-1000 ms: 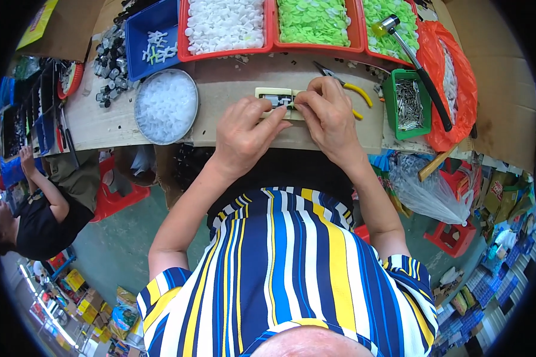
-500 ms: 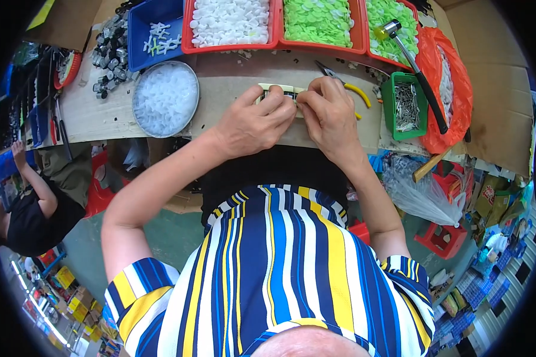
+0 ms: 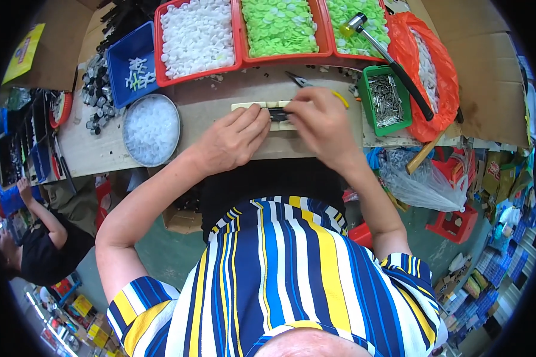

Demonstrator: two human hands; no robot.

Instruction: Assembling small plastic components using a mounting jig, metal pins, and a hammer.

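Observation:
A cream block-shaped holder [image 3: 248, 107] lies on the worktable before me, with slim black parts [image 3: 278, 114] set in its middle. My left hand [image 3: 235, 137] rests over the holder's left part, its fingers together and bent onto it. Over the right part is my right hand [image 3: 324, 128], slightly blurred, its thumb and fingertips pinched together beside the black parts. Whatever sits between those fingertips is too small to make out. Just beyond the right hand lie pliers [image 3: 340, 99] with yellow handles, partly covered by it.
Along the back stand a blue tray [image 3: 118, 70], a red tray of white pieces [image 3: 196, 41] and red trays of green pieces [image 3: 280, 27]. A round tin [image 3: 152, 130] is at left. Rightward are a green box of metal pins [image 3: 387, 101] and a hammer [image 3: 393, 62].
The view has swung, shifting the trays left. My right hand has risen slightly off the holder and is blurred; my left fingers have straightened along it, and the black parts show more.

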